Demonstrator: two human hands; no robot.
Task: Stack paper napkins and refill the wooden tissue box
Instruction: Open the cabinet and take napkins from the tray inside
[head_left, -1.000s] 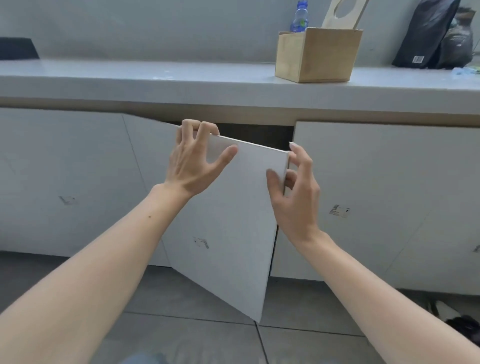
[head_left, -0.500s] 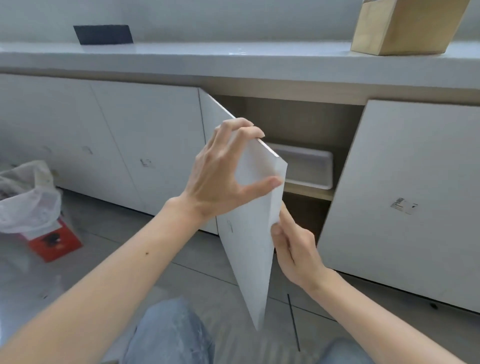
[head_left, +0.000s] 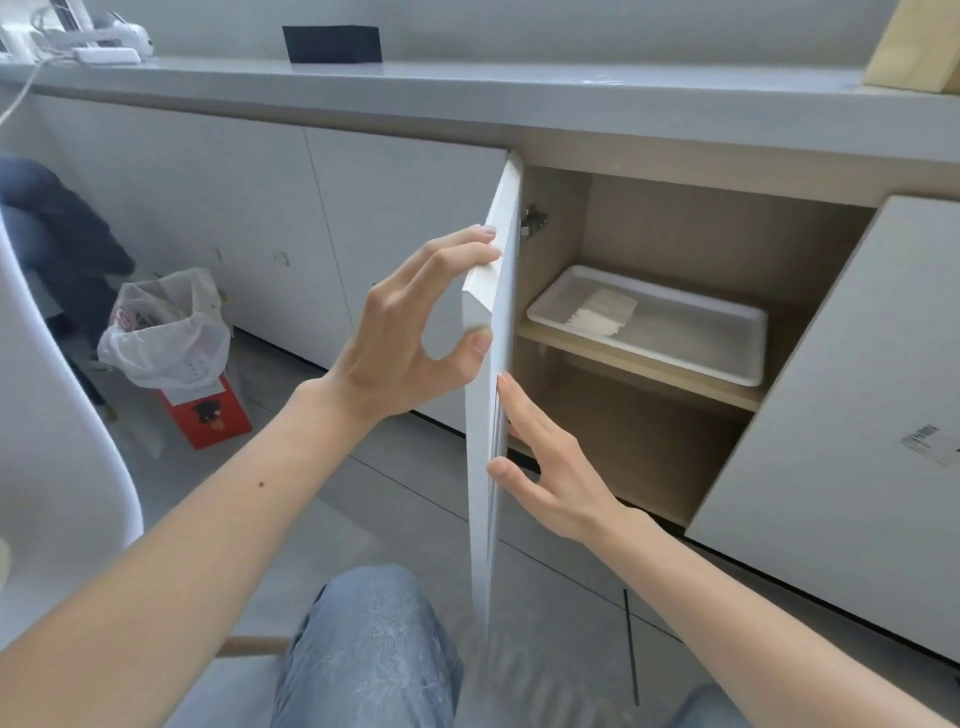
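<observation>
A white cabinet door (head_left: 485, 467) stands swung wide open, edge-on to me. My left hand (head_left: 410, 332) grips its top corner, fingers over the top and thumb on the edge. My right hand (head_left: 545, 467) rests flat against the door's inner face, fingers apart. Inside the cabinet a white tray (head_left: 727, 353) sits on the shelf and holds a stack of paper napkins (head_left: 602, 312). The wooden tissue box (head_left: 914, 47) stands on the grey counter (head_left: 519, 98) at the top right, partly cut off by the frame.
A closed white door (head_left: 841, 426) flanks the opening on the right. A bin with a plastic bag (head_left: 166, 332) and a red box (head_left: 208, 415) stand on the floor at left. A white chair (head_left: 52, 415) is beside me. My knee in jeans (head_left: 363, 649) is below.
The door has swung from nearly shut to wide open. The tray with napkins has come into view. My view has shifted left and lower.
</observation>
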